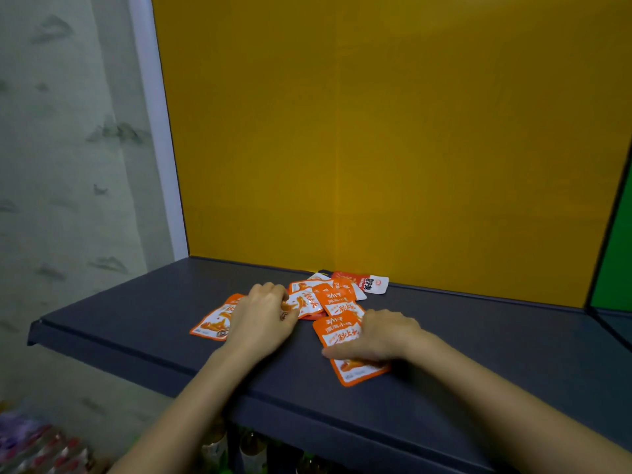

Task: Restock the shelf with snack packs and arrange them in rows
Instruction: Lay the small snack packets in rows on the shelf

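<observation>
Several orange-and-white snack packs lie in a loose heap [333,297] on the dark grey shelf [136,313], near its yellow back panel. My left hand [263,313] rests over the left part of the heap, its curled fingers pinching one pack [304,302]; another pack [213,323] lies flat beneath and left of it. My right hand [383,333] lies palm down on the nearest pack [355,369], with the fingers pressing on it. A red-and-white pack [371,283] lies at the back, against the panel.
The yellow back panel [393,131] rises behind the shelf, with a green panel [615,268] at the right. A patterned wall [68,165] stands to the left. Bottles [253,446] show under the shelf, and blurred colourful packs [37,446] lie at the bottom left.
</observation>
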`<state>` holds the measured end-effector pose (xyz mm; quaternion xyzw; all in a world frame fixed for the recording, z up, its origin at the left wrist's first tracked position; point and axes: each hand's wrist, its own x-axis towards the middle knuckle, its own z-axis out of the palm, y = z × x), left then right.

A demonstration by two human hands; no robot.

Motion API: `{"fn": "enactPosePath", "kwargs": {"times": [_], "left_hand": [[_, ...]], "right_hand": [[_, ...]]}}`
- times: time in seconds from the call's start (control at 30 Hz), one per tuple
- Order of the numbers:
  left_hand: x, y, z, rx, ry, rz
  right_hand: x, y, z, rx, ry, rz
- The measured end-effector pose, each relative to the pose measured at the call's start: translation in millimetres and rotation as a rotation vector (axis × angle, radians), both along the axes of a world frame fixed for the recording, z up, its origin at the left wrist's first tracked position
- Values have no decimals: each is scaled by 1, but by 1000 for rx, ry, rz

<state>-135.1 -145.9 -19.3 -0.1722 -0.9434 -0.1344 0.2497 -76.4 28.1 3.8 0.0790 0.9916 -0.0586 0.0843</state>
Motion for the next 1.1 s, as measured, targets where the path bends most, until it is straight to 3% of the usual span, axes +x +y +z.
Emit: {"fn": "enactPosePath", "kwargs": {"times": [0.23,0.5,0.7,0.87,1.1], "left_hand": [[-44,11,2,-145,-250,6],[-75,16,16,-168,-483,-36],[-93,7,28,-177,-538,-138],[-111,-3,39,-207,-564,-216],[-134,1,47,237,-759,-500]], "right_hand": [[-14,37,4,-278,2,81],[-30,36,-4,-251,160,-22],[-43,14,-14,-247,253,-169],[-48,10,-8,-464,131,-223],[-32,24,-10,-496,121,-289]]}}
